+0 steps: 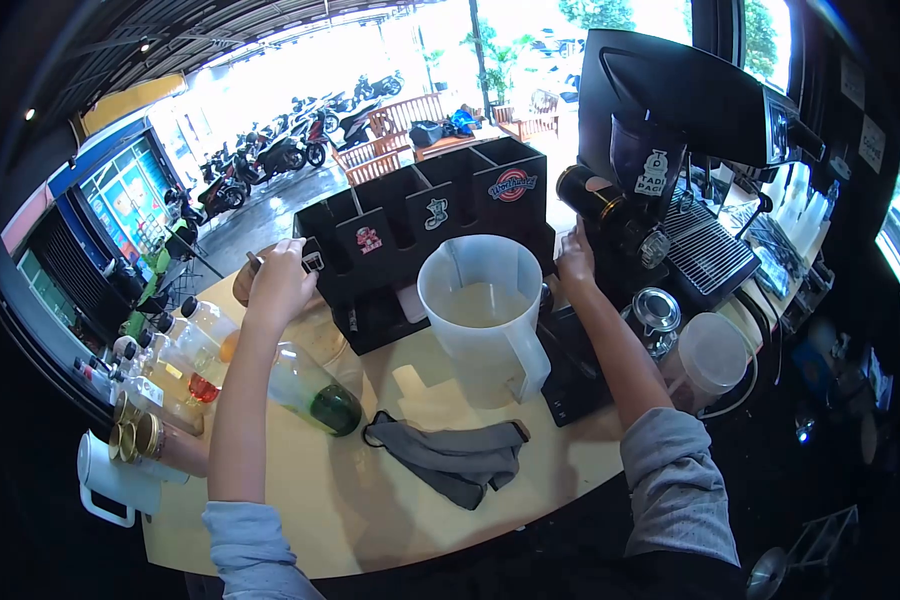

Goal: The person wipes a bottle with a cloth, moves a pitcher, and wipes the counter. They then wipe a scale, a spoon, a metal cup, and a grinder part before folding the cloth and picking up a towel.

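My left hand (282, 278) is at the left end of a black compartment organizer (400, 215) with stickers on its front, its fingers curled at the organizer's edge. What it grips there is too small to make out. My right hand (574, 258) is by the organizer's right end, just below a black cylindrical device (592, 197); its fingers are partly hidden. Between my arms stands a large translucent pitcher (485, 340) holding some pale liquid. In front of it lies a crumpled grey cloth (455, 455). A clear bottle with a green bottom (335, 405) is beside my left forearm.
Several bottles (175, 370) and a white jug (115, 475) line the counter's left side. On the right are a coffee machine (670, 110), a glass jar (655, 315), a lidded container (710, 350) and a black scale (575, 375). The table edge (390, 565) curves in front.
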Tool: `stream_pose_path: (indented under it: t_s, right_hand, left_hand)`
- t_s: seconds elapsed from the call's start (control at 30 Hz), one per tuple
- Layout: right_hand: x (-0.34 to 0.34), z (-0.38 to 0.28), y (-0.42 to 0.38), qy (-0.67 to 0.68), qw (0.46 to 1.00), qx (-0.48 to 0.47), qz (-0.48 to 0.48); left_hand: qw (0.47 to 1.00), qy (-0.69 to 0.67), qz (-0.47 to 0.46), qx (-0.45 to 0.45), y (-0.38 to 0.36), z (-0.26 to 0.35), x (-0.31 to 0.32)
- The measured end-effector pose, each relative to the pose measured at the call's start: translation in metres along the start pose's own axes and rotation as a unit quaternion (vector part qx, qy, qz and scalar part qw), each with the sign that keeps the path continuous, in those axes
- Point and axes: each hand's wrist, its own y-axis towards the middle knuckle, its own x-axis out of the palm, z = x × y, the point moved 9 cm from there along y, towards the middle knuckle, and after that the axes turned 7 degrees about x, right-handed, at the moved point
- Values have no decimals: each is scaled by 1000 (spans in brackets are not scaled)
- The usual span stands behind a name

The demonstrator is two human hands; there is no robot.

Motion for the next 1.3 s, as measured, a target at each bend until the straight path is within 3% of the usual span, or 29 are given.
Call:
stream_pose_path:
  t_s: [0.33,0.83,0.9,0.93,1.0,1.07,1.13,1.23,1.3]
  right_hand:
    - [21,-7,9,-23,999,-18,-14]
    - [11,-4,10,13,998,7,55]
    - [5,2,16,178,982,65,7]
    - [2,3,13,177,982,66,7]
    - [-17,22,-2,402,901,126,104]
    - [-26,21,-4,454,879,119,86]
    - [-13,21,-6,608,774,178,22]
    - [-6,14,1,642,742,179,64]
    - [-2,13,7,655,727,185,94]
  left_hand:
    - [999,3,-40,0,1,4,1]
    - [1000,-23,-20,-4,7,-4,1]
    - [998,-11,-39,-38,9,-5,-5]
    - [996,0,-60,-73,9,-8,-6]
    - [994,24,-77,-72,12,-17,-2]
    - [992,49,-93,-76,15,-26,5]
    - [983,26,-141,-111,16,-35,17]
    - [994,13,-61,-93,23,-32,12]
    - [992,16,-66,-103,26,-36,16]
